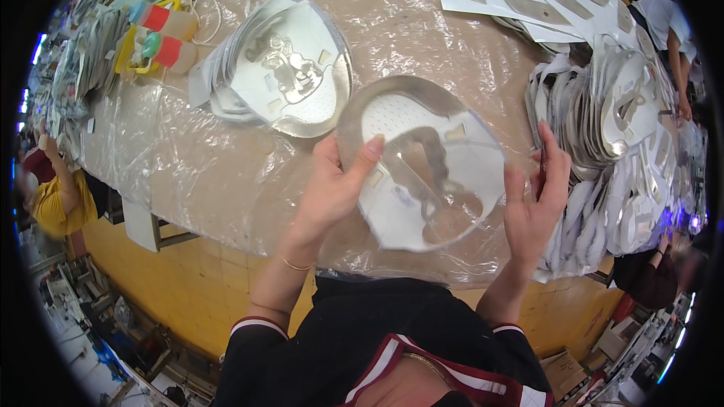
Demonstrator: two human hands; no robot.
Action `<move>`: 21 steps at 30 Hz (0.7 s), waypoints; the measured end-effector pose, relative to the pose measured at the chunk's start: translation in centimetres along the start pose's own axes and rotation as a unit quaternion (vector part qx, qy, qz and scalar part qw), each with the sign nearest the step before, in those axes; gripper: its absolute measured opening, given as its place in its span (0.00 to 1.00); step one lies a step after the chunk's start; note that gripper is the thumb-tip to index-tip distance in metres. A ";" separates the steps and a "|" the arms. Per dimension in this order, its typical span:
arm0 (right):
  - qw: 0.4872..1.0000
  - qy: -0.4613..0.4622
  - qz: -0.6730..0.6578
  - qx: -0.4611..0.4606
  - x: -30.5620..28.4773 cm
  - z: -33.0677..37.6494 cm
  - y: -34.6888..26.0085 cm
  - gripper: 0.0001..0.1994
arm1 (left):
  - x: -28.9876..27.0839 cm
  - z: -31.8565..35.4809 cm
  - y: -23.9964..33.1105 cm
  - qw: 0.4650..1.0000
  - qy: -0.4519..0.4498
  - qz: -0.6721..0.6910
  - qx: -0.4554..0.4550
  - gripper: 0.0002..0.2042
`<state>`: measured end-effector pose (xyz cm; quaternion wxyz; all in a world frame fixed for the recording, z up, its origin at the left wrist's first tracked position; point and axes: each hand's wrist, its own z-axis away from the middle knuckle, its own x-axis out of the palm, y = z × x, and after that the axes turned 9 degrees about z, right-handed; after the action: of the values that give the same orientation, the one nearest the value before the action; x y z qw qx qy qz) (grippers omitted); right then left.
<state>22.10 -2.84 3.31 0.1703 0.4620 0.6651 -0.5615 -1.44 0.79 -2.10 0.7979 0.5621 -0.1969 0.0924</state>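
Observation:
A flat, rounded shoe upper piece (471, 147), white with a tan band and a wavy tan inset, is tilted above the plastic-covered table. My left hand (337, 181) grips its left edge, thumb on top and the other fingers partly hidden beneath. At its right edge is my right hand (537, 192), thumb and fingers apart; whether the thumb touches the edge I cannot tell. Just beyond my left hand lies a stack of similar white and metallic gold pieces (324, 98), fanned out to the left.
Bundles of curved white and tan pieces (588, 113) pile up along the right side. White sheets with tan shapes (543, 7) cover the far right. Two bottles with red labels (177, 53) lie by a yellow basket (124, 49) at far left. People work on both sides.

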 end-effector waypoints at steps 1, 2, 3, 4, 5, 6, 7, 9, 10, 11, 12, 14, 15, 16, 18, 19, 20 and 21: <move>0.998 -0.061 -0.011 0.002 -1.0 0.5 -0.9 0.16 | 0.1 0.2 -0.2 0.999 0.017 0.013 0.042 0.14; 0.993 -0.109 -0.034 -0.008 -1.5 1.0 -1.6 0.17 | 0.2 0.4 -0.4 0.996 0.033 0.025 0.084 0.14; 0.986 -0.158 -0.052 -0.016 -1.4 1.6 -2.2 0.17 | 0.4 0.6 -0.6 0.991 0.055 0.035 0.116 0.13; 0.977 -0.195 -0.079 -0.036 -1.1 2.3 -2.7 0.16 | 0.7 0.9 -0.9 0.988 0.058 0.044 0.138 0.13; 0.965 -0.227 -0.113 -0.060 -0.6 2.8 -3.0 0.16 | 1.0 1.2 -1.2 0.984 0.069 0.053 0.153 0.13; 0.969 -0.216 -0.104 -0.051 0.1 3.4 -3.3 0.15 | 1.2 1.5 -1.3 0.981 0.079 0.062 0.166 0.13; 0.973 -0.202 -0.103 -0.045 0.8 3.8 -3.5 0.14 | 1.2 1.9 -1.4 0.981 0.073 0.061 0.167 0.13; 0.977 -0.185 -0.094 -0.045 1.4 4.3 -3.6 0.13 | 1.3 2.4 -1.5 0.982 0.061 0.060 0.167 0.13; 0.978 -0.182 -0.086 -0.051 1.6 4.3 -3.6 0.12 | 1.3 2.7 -1.4 0.985 0.061 0.044 0.156 0.13; 0.979 -0.180 -0.078 -0.057 1.6 4.2 -3.6 0.12 | 1.3 2.9 -1.4 0.987 0.062 0.028 0.146 0.13; 0.976 -0.194 -0.084 -0.047 1.7 4.1 -3.6 0.11 | 1.4 3.1 -1.3 0.989 0.064 0.015 0.135 0.13; 0.970 -0.225 -0.093 -0.027 1.6 3.8 -3.6 0.11 | 1.7 3.3 -1.2 0.988 0.056 -0.025 0.141 0.12; 0.968 -0.225 -0.108 -0.020 1.7 3.7 -3.4 0.11 | 1.8 3.3 -1.3 0.987 0.053 -0.043 0.143 0.11; 0.965 -0.230 -0.123 -0.013 1.7 3.5 -3.2 0.11 | 2.0 3.3 -1.3 0.988 0.050 -0.033 0.146 0.11; 0.959 -0.248 -0.141 0.006 1.7 3.4 -2.6 0.10 | 2.1 3.3 -1.4 0.987 0.043 -0.014 0.152 0.10; 0.954 -0.261 -0.144 0.019 1.6 3.4 -2.3 0.10 | 2.1 3.3 -1.5 0.987 0.044 -0.037 0.149 0.10; 0.950 -0.274 -0.148 0.032 1.6 3.5 -2.0 0.10 | 2.1 3.3 -1.6 0.986 0.044 -0.061 0.146 0.10; 0.942 -0.287 -0.169 0.030 1.6 3.5 -1.7 0.10 | 2.0 3.4 -1.6 0.986 0.048 -0.081 0.140 0.10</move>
<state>18.93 -5.21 2.04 0.2424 0.1669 0.6396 -0.7101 0.22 -3.11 -1.65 0.7244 0.6776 -0.0976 0.0809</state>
